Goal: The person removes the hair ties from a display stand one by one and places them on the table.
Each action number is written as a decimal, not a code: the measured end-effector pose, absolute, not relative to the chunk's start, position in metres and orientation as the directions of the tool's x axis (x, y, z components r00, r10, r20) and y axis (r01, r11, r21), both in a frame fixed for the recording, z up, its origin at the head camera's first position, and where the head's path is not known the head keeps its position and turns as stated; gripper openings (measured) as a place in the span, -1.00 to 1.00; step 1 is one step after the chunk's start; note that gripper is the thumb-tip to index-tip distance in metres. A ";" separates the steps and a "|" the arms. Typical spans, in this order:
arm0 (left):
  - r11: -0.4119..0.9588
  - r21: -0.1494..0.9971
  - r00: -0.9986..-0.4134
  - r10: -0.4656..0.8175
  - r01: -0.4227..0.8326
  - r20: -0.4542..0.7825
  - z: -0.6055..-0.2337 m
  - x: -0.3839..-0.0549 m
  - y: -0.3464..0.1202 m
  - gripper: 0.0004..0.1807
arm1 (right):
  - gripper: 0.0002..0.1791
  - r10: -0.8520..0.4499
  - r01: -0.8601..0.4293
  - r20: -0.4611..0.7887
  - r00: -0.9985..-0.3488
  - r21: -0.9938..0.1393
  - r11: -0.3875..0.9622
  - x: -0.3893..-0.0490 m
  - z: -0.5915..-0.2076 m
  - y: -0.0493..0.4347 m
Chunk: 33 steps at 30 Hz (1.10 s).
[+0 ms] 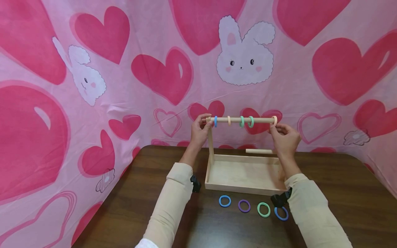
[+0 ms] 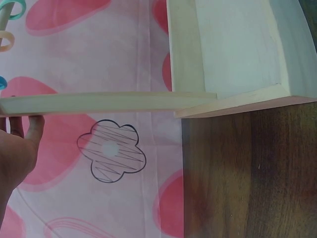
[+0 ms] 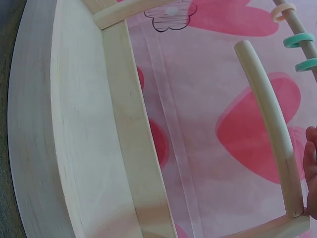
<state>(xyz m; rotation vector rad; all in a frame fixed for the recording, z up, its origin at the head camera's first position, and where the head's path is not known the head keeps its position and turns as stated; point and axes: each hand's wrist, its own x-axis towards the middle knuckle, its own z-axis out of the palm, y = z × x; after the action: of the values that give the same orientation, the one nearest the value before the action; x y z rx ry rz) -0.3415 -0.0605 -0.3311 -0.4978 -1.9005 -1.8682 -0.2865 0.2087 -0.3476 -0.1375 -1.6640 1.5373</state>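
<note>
Wooden rod [image 1: 263,120] spans between your hands. Your left hand [image 1: 199,132] grips the post [image 1: 211,144] top; your right hand [image 1: 286,138] pinches the peach ring [image 1: 275,120] at the opposite end. Step: apparently threading. Next move likely calls for sliding it leftward.

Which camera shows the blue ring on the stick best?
The head view: there the blue ring sits well inside the picture, around the stick beside the left hand. The left wrist view catches only a piece of it at the picture's edge; the right wrist view does not show it.
</note>
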 end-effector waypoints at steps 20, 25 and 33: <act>0.014 0.834 -0.833 -0.037 0.551 0.552 -0.331 -0.341 -0.061 -0.72 | -0.86 0.588 -0.459 0.483 -0.649 -0.865 0.203 -0.286 -0.347 0.215; 0.020 0.834 -0.834 -0.035 0.551 0.551 -0.332 -0.342 -0.062 -0.72 | -0.81 0.592 -0.479 0.463 -0.659 -0.866 0.145 -0.284 -0.347 0.216; 0.021 0.822 -0.821 -0.034 0.570 0.570 -0.334 -0.343 -0.061 -0.73 | -0.96 0.608 -0.528 0.445 -0.657 -0.848 0.050 -0.280 -0.343 0.215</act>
<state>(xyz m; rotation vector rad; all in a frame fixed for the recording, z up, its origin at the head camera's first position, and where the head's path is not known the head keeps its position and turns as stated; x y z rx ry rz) -0.3429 -0.0612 -0.3335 -0.5453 -1.8708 -1.8518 -0.2805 0.2145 -0.3429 -0.0846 -1.4978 1.7317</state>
